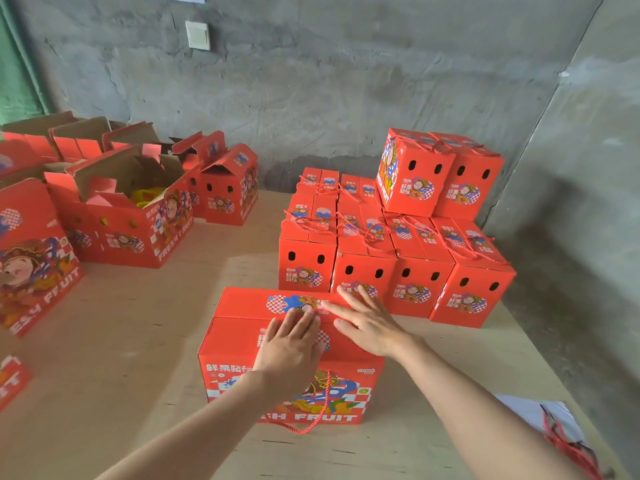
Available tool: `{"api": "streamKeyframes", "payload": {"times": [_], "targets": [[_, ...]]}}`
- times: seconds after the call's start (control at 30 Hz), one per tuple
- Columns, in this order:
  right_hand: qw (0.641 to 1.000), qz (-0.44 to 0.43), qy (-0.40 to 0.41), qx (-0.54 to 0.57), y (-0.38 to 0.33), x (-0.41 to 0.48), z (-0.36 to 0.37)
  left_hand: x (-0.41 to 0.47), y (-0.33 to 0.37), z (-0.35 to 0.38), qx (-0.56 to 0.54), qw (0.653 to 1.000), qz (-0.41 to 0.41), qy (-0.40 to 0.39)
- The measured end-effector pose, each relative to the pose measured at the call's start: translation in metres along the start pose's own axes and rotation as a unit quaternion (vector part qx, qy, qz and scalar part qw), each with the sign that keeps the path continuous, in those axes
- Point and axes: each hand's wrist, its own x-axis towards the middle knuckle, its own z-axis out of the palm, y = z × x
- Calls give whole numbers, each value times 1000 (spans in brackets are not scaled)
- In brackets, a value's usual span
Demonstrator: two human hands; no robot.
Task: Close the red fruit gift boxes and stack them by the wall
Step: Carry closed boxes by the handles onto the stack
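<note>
Your left hand lies flat on the top flaps of a red printed cardboard fruit gift box, with its fingers straight and close together, gripping nothing. Your right hand presses beside it, fingers spread over the far flap and likewise holding nothing. The box sits with its flaps folded down on the pale plywood tabletop, and a red twisted cord handle dangles down its front face. Just behind it, rows of closed red boxes stand by the grey concrete wall, with two more boxes stacked on top near the corner. To your left, matching open-flapped boxes wait. A white bag with red cords lies at lower right.
</note>
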Motion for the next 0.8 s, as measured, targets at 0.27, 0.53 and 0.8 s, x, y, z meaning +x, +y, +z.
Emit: {"api": "streamKeyframes", "payload": {"times": [0.27,0.53,0.8], "targets": [[995,63,70,-20,-7,4,1,-4,-8,3,29,999,23,35],[986,126,57,-87,-39,-31,13,0,-63,-20,73,993,84,22],[990,129,28,-53,-72,-61,24,-33,1,11,-182,971,-121,100]]}}
